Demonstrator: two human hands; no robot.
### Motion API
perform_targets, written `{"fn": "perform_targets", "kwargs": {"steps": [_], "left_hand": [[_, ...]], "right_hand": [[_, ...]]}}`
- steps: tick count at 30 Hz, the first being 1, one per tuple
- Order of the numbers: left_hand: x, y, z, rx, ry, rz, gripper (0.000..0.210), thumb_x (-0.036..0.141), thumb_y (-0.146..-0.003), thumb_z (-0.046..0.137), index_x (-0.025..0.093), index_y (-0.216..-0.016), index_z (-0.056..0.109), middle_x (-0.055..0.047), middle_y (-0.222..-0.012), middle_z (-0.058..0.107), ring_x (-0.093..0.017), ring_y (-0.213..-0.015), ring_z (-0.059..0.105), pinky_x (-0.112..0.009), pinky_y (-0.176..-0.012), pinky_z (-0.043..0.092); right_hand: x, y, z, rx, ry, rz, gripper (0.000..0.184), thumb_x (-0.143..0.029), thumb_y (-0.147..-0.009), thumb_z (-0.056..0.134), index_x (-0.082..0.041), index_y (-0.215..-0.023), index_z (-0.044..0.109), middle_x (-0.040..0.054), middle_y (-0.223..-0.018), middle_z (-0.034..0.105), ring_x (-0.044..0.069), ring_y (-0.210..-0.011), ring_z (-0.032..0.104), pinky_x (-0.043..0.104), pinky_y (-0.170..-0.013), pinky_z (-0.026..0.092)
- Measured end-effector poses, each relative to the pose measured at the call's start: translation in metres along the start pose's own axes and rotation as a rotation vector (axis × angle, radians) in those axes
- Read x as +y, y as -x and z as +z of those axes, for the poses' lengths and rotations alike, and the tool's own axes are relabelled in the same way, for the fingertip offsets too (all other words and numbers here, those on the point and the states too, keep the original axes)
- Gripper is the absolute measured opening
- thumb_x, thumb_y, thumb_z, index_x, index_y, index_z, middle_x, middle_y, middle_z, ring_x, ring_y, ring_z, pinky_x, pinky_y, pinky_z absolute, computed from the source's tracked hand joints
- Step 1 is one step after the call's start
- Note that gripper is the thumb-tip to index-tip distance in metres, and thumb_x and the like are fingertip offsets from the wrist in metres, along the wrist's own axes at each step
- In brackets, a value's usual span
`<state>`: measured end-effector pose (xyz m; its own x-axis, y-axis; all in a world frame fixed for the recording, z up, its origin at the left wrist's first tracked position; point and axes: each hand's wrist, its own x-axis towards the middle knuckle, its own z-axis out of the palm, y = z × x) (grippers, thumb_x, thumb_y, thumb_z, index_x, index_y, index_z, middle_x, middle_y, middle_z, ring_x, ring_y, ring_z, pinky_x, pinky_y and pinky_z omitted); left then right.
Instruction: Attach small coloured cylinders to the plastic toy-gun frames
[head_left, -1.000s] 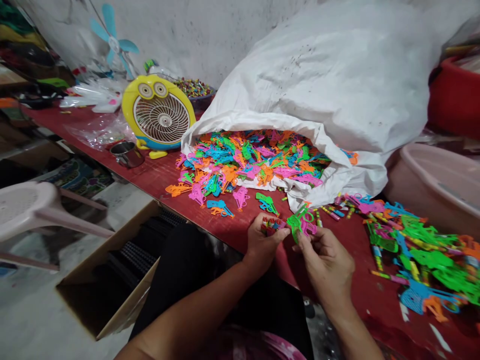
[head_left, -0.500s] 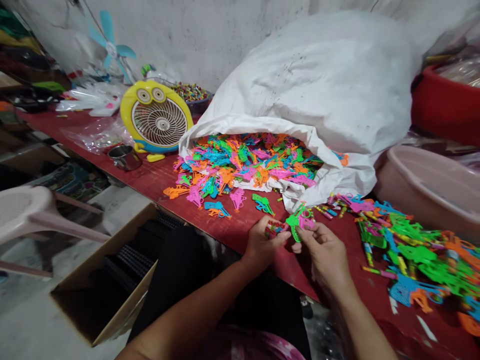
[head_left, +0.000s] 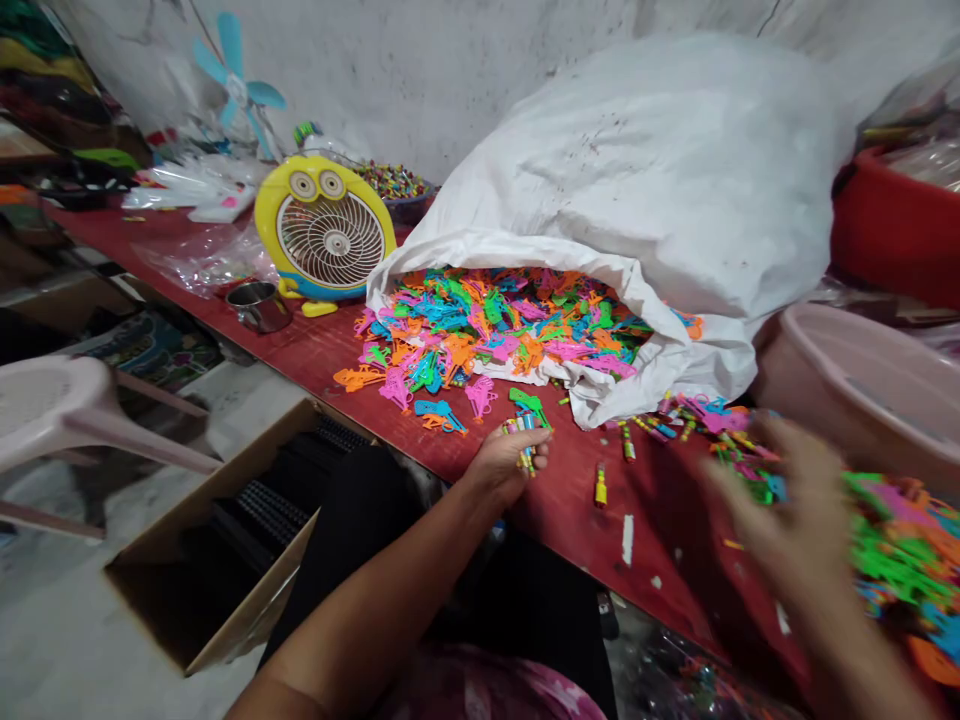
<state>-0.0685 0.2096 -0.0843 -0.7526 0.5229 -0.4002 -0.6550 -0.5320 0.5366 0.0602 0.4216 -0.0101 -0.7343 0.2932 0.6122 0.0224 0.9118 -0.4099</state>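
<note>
In my left hand [head_left: 499, 468] is a bunch of small, colourfully wrapped tubes [head_left: 525, 440], held by closed fingers above the table's front edge. My right hand [head_left: 795, 500] is blurred over the right side of the table, thumb and fingers apart, with nothing visible in it. Beneath and beyond it lies a pile of plastic toy guns [head_left: 900, 550] mixed with more tubes, partly hidden by the hand. A single yellow tube [head_left: 601, 487] lies between my hands. A green toy gun [head_left: 527, 402] rests just behind my left hand.
A big white sack [head_left: 637, 170] spills bright toy guns [head_left: 480, 330] onto the red table [head_left: 315, 365]. Around it stand a yellow fan [head_left: 337, 245], a metal cup [head_left: 259, 308] and a pink tub [head_left: 862, 370]. Below are a cardboard box [head_left: 157, 610] and a plastic stool [head_left: 52, 400].
My right hand has let go of the green and pink toy guns and swung right over the pile. The left hand still holds its tubes, slightly turned and shifted left.
</note>
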Motion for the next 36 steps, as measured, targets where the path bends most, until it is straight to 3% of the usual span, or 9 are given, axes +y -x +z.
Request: {"fn": "perform_targets", "kwargs": {"steps": [3,7,11,18,21,26,31,34,36], "left_hand": [[-0.003,0.003,-0.002,-0.018,-0.018,0.002,0.029,0.011,-0.057,0.079,0.009,-0.078,0.059,-0.002,-0.068,0.059,-0.008,-0.054,0.055,-0.017,-0.045,0.039],[-0.006,0.014,-0.005,-0.161,-0.082,0.026,0.03,0.018,-0.058,0.078,0.009,-0.08,0.061,-0.002,-0.063,0.06,-0.01,-0.051,0.055,-0.02,-0.05,0.044],[-0.006,0.023,-0.003,-0.203,-0.084,0.052,0.032,0.026,-0.06,0.078,0.01,-0.082,0.06,-0.003,-0.064,0.061,-0.011,-0.052,0.057,-0.022,-0.053,0.045],[0.001,0.028,-0.003,0.087,-0.178,0.336,0.026,0.027,-0.068,0.071,0.013,-0.082,0.054,-0.004,-0.069,0.064,-0.007,-0.049,0.049,-0.018,-0.043,0.032],[0.002,0.026,-0.006,0.11,-0.189,0.383,0.023,0.028,-0.07,0.07,0.014,-0.079,0.053,-0.003,-0.068,0.063,-0.007,-0.049,0.047,-0.018,-0.044,0.032],[0.002,0.02,-0.011,0.102,-0.158,0.405,0.025,0.029,-0.069,0.071,0.014,-0.08,0.055,-0.002,-0.066,0.061,-0.007,-0.049,0.047,-0.019,-0.045,0.03],[-0.002,0.016,-0.011,0.183,-0.187,0.415,0.029,0.03,-0.07,0.071,0.015,-0.086,0.052,0.002,-0.057,0.058,-0.008,-0.045,0.045,-0.02,-0.045,0.03],[-0.007,0.016,-0.006,0.198,-0.241,0.402,0.031,0.032,-0.072,0.07,0.017,-0.088,0.049,0.001,-0.058,0.061,-0.007,-0.042,0.043,-0.02,-0.043,0.03],[-0.009,0.017,-0.003,0.157,-0.274,0.38,0.031,0.032,-0.072,0.071,0.018,-0.087,0.048,0.003,-0.057,0.059,-0.007,-0.041,0.043,-0.02,-0.043,0.031]], "right_hand": [[-0.045,0.032,0.064,-0.376,-0.115,-0.242,0.063,-0.037,-0.092,0.055,-0.029,-0.149,0.031,0.0091,-0.146,0.04,0.03,-0.134,0.039,0.049,-0.108,0.038],[-0.059,0.046,0.11,-0.425,-0.159,-0.312,0.067,-0.025,-0.092,0.053,-0.028,-0.152,0.023,0.0095,-0.148,0.036,0.027,-0.136,0.036,0.05,-0.108,0.037],[-0.057,0.04,0.114,-0.38,-0.223,-0.299,0.067,-0.026,-0.091,0.056,-0.03,-0.151,0.025,0.0099,-0.144,0.041,0.027,-0.133,0.038,0.049,-0.108,0.036],[-0.051,0.007,0.109,-0.473,-0.431,-0.121,0.05,-0.033,-0.092,0.053,-0.029,-0.141,0.041,0.0079,-0.137,0.048,0.024,-0.122,0.05,0.041,-0.099,0.045],[-0.042,-0.014,0.13,-0.425,-0.304,-0.21,0.044,-0.032,-0.09,0.054,-0.024,-0.133,0.051,0.0101,-0.122,0.056,0.025,-0.11,0.054,0.041,-0.093,0.046],[-0.045,-0.031,0.161,-0.521,0.018,-0.332,0.033,-0.023,-0.086,0.051,-0.015,-0.116,0.063,0.0117,-0.095,0.059,0.025,-0.09,0.054,0.035,-0.079,0.045],[-0.048,-0.025,0.149,-0.465,-0.246,-0.023,0.026,-0.032,-0.088,0.046,-0.015,-0.09,0.067,0.0053,-0.073,0.06,0.019,-0.069,0.054,0.029,-0.064,0.044],[-0.052,-0.011,0.134,-0.527,-0.544,0.293,0.039,-0.044,-0.086,0.054,-0.014,-0.11,0.063,0.0019,-0.068,0.061,0.016,-0.057,0.054,0.027,-0.053,0.045],[-0.058,0.0,0.124,-0.517,-0.635,0.362,0.053,-0.046,-0.083,0.059,-0.014,-0.125,0.056,0.0063,-0.084,0.067,0.018,-0.066,0.061,0.029,-0.058,0.05]]}}
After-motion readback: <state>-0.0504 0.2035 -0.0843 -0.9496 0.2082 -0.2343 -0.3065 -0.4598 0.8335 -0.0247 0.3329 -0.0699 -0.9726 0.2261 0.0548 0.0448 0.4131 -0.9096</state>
